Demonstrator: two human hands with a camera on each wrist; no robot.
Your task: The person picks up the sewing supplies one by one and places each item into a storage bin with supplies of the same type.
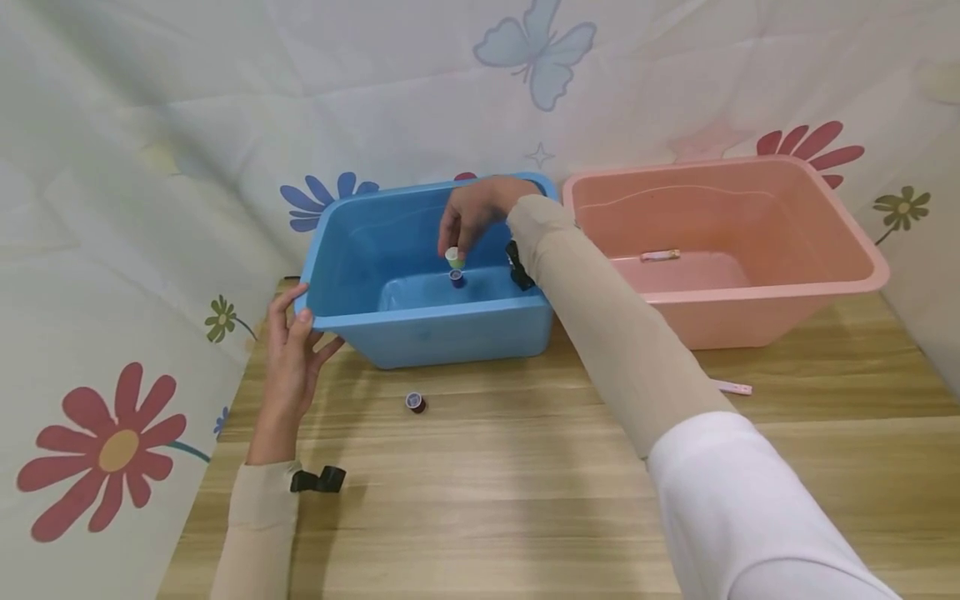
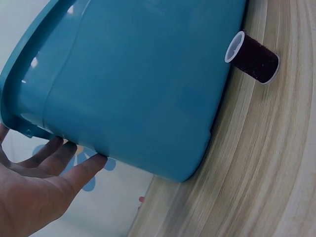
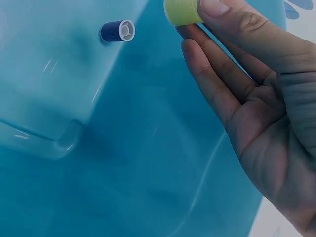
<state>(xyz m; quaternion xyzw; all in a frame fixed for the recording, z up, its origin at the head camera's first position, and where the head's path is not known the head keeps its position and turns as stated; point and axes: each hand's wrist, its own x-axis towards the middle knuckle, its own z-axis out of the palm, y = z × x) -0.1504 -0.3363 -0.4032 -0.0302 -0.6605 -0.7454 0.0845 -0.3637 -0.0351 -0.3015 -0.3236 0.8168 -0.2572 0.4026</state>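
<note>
In the head view my right hand (image 1: 480, 215) reaches into the blue plastic bin (image 1: 450, 321), pinching a yellow-green thread spool (image 1: 454, 257) between thumb and fingers. The right wrist view shows that spool (image 3: 181, 11) above the bin's floor. Below it a dark blue thread spool (image 3: 117, 31) stands on the floor of the bin. My left hand (image 1: 288, 358) holds the bin's rim at its near left corner, its other fingers against the outer wall. A dark red thread spool (image 2: 254, 58) stands upright on the wooden table, in front of the bin.
A pink bin (image 1: 720, 321) stands right of the blue one, with a small pink-and-white item (image 1: 661, 255) on its floor. Another thin pale pink piece (image 1: 731, 387) lies on the table (image 1: 525, 483), partly behind my right sleeve. A patterned cloth (image 1: 360, 75) hangs behind.
</note>
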